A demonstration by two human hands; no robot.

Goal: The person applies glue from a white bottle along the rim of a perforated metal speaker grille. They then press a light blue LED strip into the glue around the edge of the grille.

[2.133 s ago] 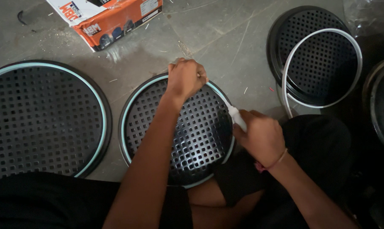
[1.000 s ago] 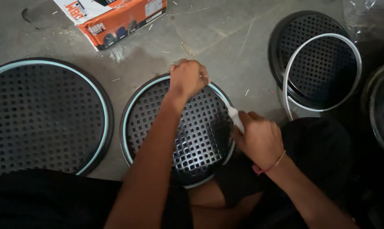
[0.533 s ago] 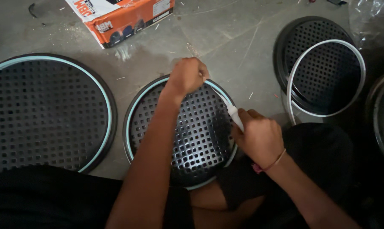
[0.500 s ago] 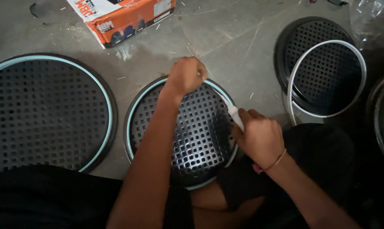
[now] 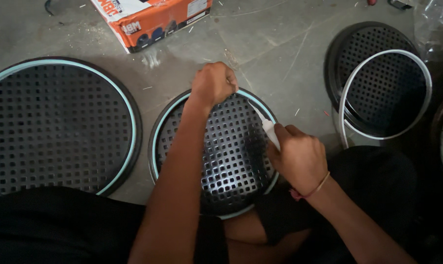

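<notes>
A round black perforated grille [image 5: 221, 151] with a pale teal rim strip lies on the floor in front of me. My left hand [image 5: 212, 84] is closed at its far rim, pinching the teal strip there. My right hand [image 5: 297, 156] is at the grille's right rim, wrapped around a small white tube [image 5: 266, 124] whose thin nozzle points toward the rim near my left hand.
A larger teal-rimmed grille [image 5: 55, 127] lies at left. Another black grille [image 5: 378, 78] with a loose white ring [image 5: 345, 98] on it sits at right, and a further one is cut off at the right edge. An orange and white carton [image 5: 153, 19] lies beyond. Clear plastic wrap [image 5: 436, 24] is top right.
The view has drifted slightly, so everything sits a little lower and to the right in frame. Both hands keep their places on the grille's rim.
</notes>
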